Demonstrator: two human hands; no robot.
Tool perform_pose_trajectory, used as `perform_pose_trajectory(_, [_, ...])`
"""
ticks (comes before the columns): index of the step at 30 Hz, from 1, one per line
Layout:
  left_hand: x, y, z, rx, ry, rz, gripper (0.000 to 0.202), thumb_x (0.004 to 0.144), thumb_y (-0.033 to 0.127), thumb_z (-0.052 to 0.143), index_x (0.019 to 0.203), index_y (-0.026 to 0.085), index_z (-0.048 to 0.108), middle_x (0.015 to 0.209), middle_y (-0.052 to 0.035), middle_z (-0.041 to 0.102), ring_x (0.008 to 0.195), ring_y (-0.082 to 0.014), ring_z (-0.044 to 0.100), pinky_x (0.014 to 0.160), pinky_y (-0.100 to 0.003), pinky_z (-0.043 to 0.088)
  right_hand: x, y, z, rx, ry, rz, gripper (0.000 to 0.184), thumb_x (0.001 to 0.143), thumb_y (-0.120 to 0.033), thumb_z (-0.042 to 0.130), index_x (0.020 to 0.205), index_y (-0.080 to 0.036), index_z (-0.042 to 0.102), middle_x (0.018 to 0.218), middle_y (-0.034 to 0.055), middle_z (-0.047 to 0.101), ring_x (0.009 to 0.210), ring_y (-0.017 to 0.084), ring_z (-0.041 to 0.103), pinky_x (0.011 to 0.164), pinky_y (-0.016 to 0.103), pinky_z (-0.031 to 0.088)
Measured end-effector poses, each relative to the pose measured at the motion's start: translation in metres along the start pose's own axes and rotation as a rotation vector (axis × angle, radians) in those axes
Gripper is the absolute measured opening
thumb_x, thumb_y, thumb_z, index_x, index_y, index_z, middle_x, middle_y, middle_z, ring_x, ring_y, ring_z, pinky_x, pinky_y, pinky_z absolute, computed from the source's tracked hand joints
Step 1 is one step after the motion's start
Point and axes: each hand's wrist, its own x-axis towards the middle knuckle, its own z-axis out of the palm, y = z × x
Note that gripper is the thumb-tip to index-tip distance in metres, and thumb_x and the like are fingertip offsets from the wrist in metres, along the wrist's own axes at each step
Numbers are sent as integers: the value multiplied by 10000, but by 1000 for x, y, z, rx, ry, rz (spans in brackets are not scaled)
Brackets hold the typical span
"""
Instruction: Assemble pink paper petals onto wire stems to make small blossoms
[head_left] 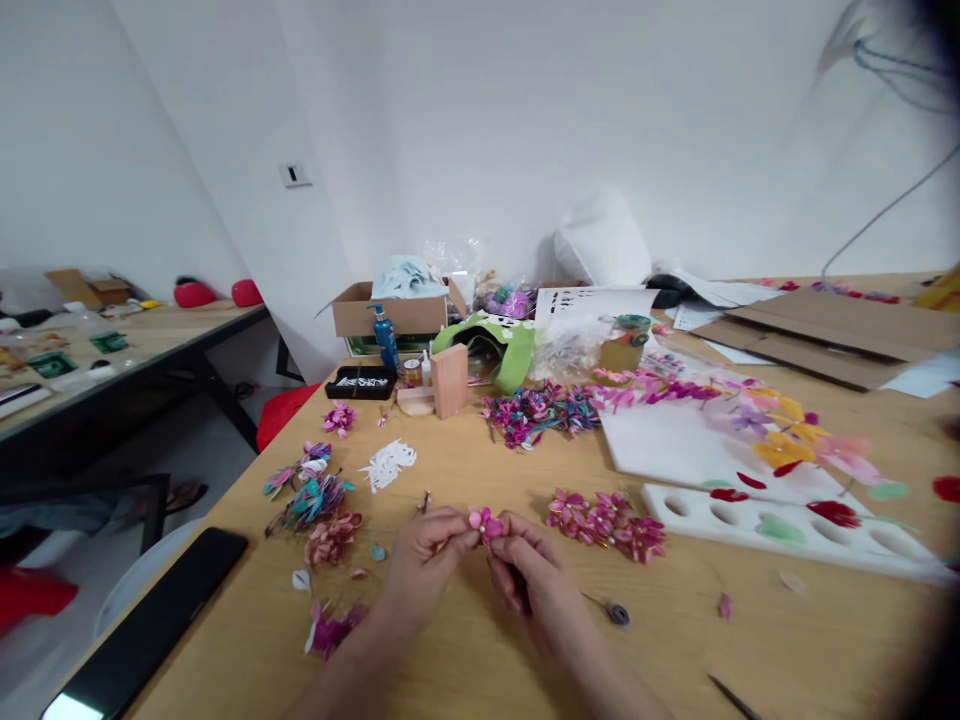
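Observation:
A small pink artificial flower (pixel 486 524) is pinched between my two hands over the front middle of the wooden table. My left hand (pixel 431 555) has thumb and forefinger closed at its left side. From the right, my right hand (pixel 529 565) grips the flower's lower edge with closed fingertips. Right of my hands lies a cluster of finished pink flowers (pixel 606 522). Teal and purple petals (pixel 316 495) and dusty pink flowers (pixel 334 538) are bunched to the left. A dark coil of wire or thread (pixel 618 614) rests beside my right wrist.
A black phone (pixel 150 625) lies along the left table edge. White paper strips (pixel 388 464), a wooden block (pixel 450 381), a blue pump bottle (pixel 385 338) and a cardboard box (pixel 352 310) stand farther back. A white foam tray (pixel 720 545) is at right, near a pointed tool (pixel 733 697).

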Motion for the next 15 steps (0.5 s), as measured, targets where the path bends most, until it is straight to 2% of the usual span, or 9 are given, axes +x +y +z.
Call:
perform_pose_trajectory(5, [3, 1, 0, -203, -25, -135, 190, 775, 320, 653, 703, 167, 740, 725, -35, 647, 750, -158, 570, 732, -263, 448, 0, -2, -2, -149, -16, -31, 213, 695, -377, 556, 647, -189, 466, 398, -102, 369, 321, 44, 236, 329, 179, 160])
perform_pose_trajectory(8, [4, -5, -1, -303, 42, -229, 174, 736, 325, 692, 731, 160, 749, 752, -46, 684, 775, -164, 593, 779, -288, 458, -2, -4, -1, -276, -32, -70, 205, 738, -383, 497, 661, -199, 450, 432, -94, 348, 351, 63, 270, 358, 192, 208])
perform_pose_trajectory(11, [4, -14, -4, -396, 182, -329, 198, 696, 316, 729, 809, 156, 754, 800, -67, 725, 789, -175, 630, 828, -330, 472, -9, -1, 2, -648, -114, -247, 139, 771, -279, 451, 670, -190, 485, 515, -41, 453, 449, 94, 396, 445, 213, 268])
perform_pose_trajectory(13, [4, -16, -6, -392, 267, -340, 231, 696, 318, 726, 858, 155, 750, 842, -81, 736, 811, -188, 648, 858, -357, 476, -16, 4, 5, -1022, -220, -399, 97, 760, -197, 461, 690, -186, 527, 581, -7, 549, 499, 111, 444, 484, 238, 245])
perform_pose_trajectory(15, [5, -14, -8, -306, 297, -307, 215, 721, 318, 703, 853, 155, 750, 844, -81, 739, 837, -197, 653, 870, -359, 477, -22, 10, 8, -1339, -337, -505, 94, 749, -155, 484, 721, -187, 568, 622, 14, 612, 487, 116, 447, 492, 270, 196])
